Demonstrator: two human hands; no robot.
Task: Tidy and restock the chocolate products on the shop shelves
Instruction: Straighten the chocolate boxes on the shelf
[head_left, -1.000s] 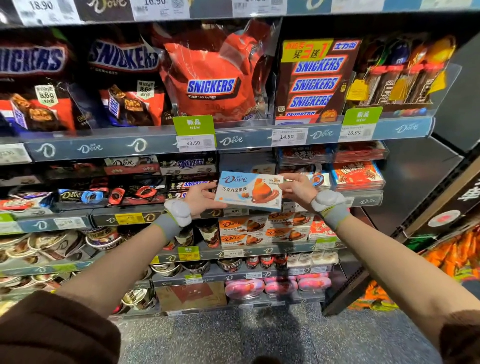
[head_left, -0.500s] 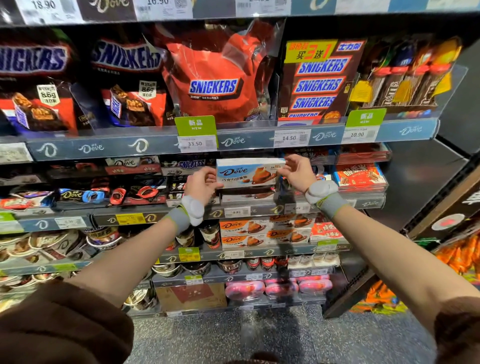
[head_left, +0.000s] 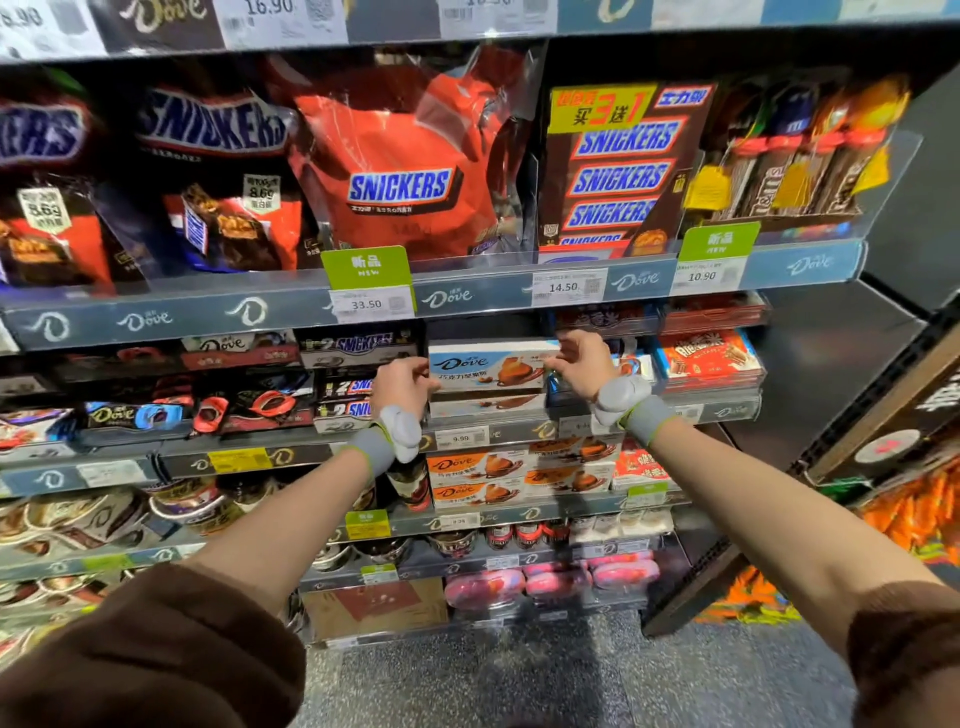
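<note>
Blue and white, the Dove box (head_left: 485, 370) lies flat on top of a second similar box (head_left: 488, 405) on the second shelf (head_left: 519, 431), about the centre of the view, just under the 33.50 price tag (head_left: 370, 304) which sits at 11 o'clock from it. Your left hand (head_left: 402, 382) is at 9 o'clock of the box, the fingers (head_left: 427, 385) curled and touching its left end. Your right hand (head_left: 582, 358) is at 3 o'clock of the box, with curled fingers on its right end, so you hold the box between both hands. Each wrist carries a grey band with a pale sensor. At 12 o'clock above, a red Snickers bag (head_left: 400, 171) stands on the upper shelf, and orange Dove boxes (head_left: 478, 475) lie on the shelf at 6 o'clock below.
</note>
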